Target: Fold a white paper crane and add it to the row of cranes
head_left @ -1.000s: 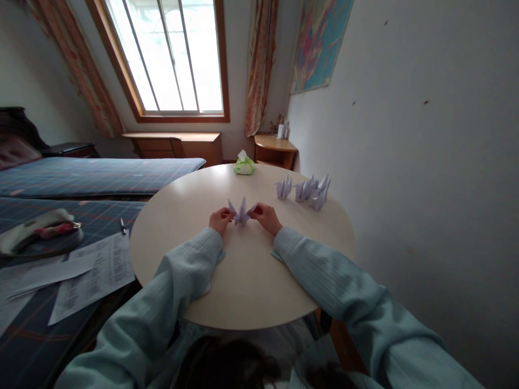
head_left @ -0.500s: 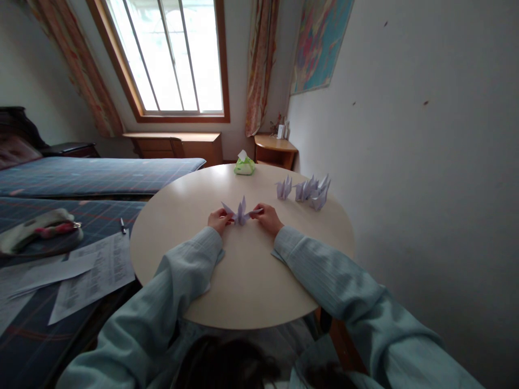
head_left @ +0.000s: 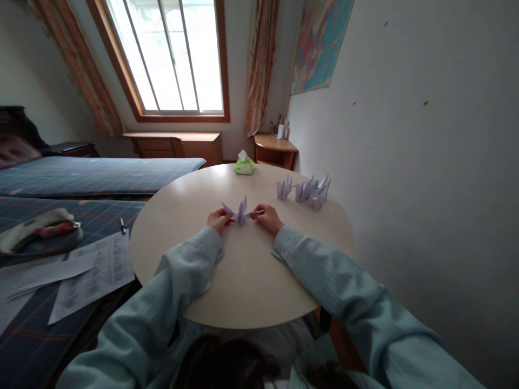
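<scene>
A: What is shown along the left edge of the frame?

B: A plaid-covered bed, on which a pale bag with a red part is laid. To the right of the bag, printed sheets are spread at lower left, with a dark pen placed at their upper corner. Above, a window is seen at upper left of centre.

A: And in the middle?

B: A round, pale bench. Near its centre, the left hand is closed in a pinch on the left wing of a white paper crane. The crane is held between the two hands, its pointed middle part upright; whether its base is rested on the bench cannot be told. Behind it, a green tissue pack is set at the far rim. The crane's right wing is pinched by the right hand.

A: What is seen farther right?

B: One folded crane is stood apart; just beside it, several others are clustered, overlapped so that their count is unclear. At upper right of centre, a coloured map is mounted on the wall.
</scene>
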### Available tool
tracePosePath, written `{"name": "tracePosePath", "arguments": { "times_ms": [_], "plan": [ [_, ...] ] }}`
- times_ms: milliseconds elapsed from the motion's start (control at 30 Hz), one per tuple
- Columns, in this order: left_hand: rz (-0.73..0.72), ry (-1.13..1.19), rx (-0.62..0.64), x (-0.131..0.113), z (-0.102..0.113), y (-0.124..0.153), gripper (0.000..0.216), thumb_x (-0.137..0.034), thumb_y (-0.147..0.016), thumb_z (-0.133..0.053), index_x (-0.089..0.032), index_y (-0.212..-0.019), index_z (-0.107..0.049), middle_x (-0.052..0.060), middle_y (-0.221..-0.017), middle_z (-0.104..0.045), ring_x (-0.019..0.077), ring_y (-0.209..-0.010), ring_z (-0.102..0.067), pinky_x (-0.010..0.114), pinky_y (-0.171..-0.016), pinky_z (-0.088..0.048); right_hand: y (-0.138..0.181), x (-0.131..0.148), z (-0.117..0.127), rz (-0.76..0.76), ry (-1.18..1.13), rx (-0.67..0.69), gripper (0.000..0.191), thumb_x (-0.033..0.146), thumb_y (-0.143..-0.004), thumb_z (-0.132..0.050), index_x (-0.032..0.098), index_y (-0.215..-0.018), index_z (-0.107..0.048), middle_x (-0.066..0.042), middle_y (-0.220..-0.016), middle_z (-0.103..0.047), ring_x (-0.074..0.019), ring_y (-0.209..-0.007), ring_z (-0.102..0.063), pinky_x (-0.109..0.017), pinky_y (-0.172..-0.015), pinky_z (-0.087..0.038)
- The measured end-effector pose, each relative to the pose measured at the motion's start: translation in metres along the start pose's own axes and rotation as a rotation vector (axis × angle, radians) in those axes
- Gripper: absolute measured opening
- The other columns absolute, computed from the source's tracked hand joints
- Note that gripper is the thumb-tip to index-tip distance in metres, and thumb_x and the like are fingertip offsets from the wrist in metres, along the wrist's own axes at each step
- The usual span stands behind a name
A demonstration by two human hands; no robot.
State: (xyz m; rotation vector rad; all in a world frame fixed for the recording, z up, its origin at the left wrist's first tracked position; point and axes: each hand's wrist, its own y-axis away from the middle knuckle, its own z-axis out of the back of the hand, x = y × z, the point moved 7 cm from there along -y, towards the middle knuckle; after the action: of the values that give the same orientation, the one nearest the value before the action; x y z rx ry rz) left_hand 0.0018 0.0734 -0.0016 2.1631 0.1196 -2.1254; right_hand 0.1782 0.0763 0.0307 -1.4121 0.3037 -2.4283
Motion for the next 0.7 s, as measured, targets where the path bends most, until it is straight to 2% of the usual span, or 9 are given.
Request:
{"name": "tracePosePath", "arguments": {
  "times_ms": [700],
  "plan": [
    [0.009, -0.002, -0.003, 0.0015, 0.0000, -0.0013, 0.019, -0.021, -0.051, -0.067, -0.012, -0.061, -0.054, -0.002, -0.049, -0.055, 0.0097, -0.044, -0.055, 0.018, -0.041, -0.043, -0.0019, -0.0031, -0.0025, 0.023, 0.054, 0.017, 0.007, 0.021, -0.057, -0.060, 0.014, -0.058, -0.058, 0.002, -0.050, -0.058, -0.0081, -0.049, -0.050, -0.018, -0.050, -0.034]
  ]
}}
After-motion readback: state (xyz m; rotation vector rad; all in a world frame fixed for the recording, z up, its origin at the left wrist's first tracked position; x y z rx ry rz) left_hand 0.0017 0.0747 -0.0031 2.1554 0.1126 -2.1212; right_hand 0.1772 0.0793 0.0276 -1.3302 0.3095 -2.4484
